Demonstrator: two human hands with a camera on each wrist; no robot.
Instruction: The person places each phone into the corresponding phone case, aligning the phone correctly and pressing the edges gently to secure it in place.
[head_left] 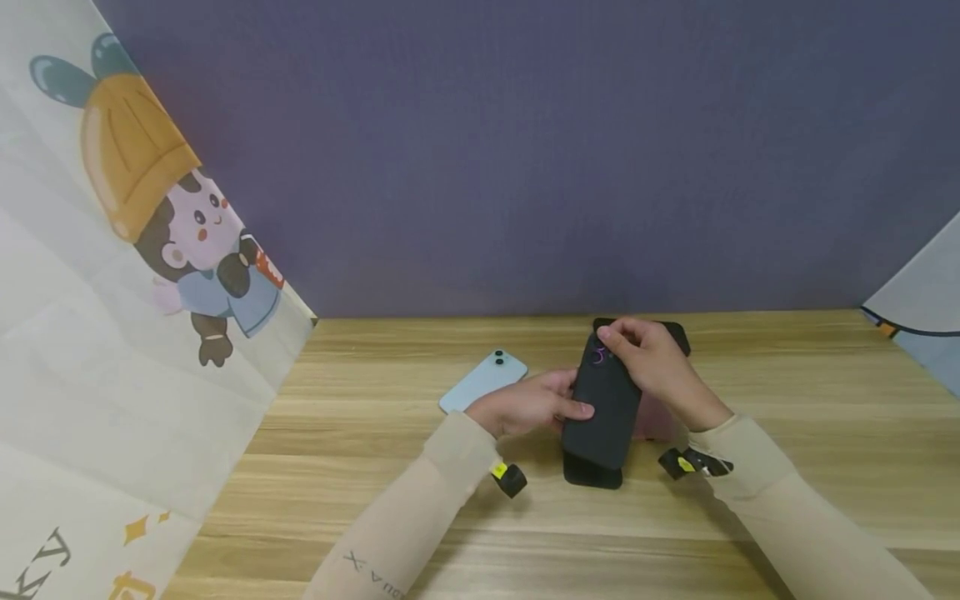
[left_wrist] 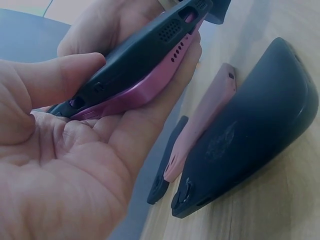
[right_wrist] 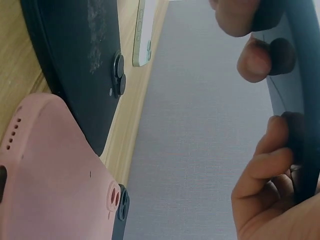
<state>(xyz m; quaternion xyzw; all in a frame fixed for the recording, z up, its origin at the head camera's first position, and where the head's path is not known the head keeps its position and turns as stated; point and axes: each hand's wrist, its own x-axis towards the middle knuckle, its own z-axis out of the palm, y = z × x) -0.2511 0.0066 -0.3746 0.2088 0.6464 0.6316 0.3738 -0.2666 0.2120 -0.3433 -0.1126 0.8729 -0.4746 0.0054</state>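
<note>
In the head view my left hand (head_left: 532,404) holds a black phone case (head_left: 603,408) from its left side, thumb on the back. The left wrist view shows a magenta phone (left_wrist: 142,92) partly inside the case (left_wrist: 132,52), its edge standing out along the lower side. The fingers lie under the phone and the thumb is on the case. My right hand (head_left: 652,358) pinches the case's top corner beside the camera opening. Dark glossy surface of the held phone (right_wrist: 307,95) faces the right wrist camera.
On the wooden table (head_left: 360,500), a black-cased phone (left_wrist: 240,135) lies under the hands. Beside it is a pink-cased phone (right_wrist: 60,170), overlapping another black phone or case (head_left: 678,335). A light blue phone (head_left: 480,382) lies left. A grey-blue panel (head_left: 525,167) rises behind.
</note>
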